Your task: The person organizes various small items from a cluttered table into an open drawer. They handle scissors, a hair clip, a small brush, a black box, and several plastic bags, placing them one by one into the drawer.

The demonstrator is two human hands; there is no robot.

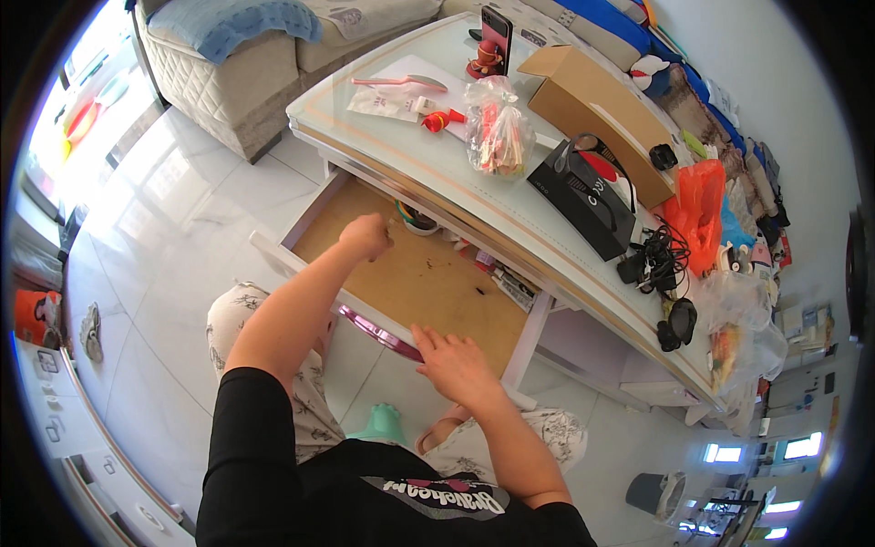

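A pulled-out drawer [437, 273] with a bare wood-coloured bottom lies before me, below the glass-topped table. My left hand [367, 237] is over its left part with the fingers curled; whether they hold something small is hidden. My right hand [456, 362] rests on the drawer's front edge, fingers extended, beside the shiny purple handle [380, 334]. Along the drawer's back sit a roll of tape [415, 217] and several small tubes and packets [502, 277]. A few dark specks mark the drawer bottom.
On the glass tabletop [396, 157] stand a bag of sticks [500, 133], a pink-handled comb or knife [403, 82], a phone [497, 37] behind a red figurine [487, 60], a black box [584, 198], a cardboard carton [601, 116] and tangled cables [660, 256]. A green stool [383, 424] is between my legs.
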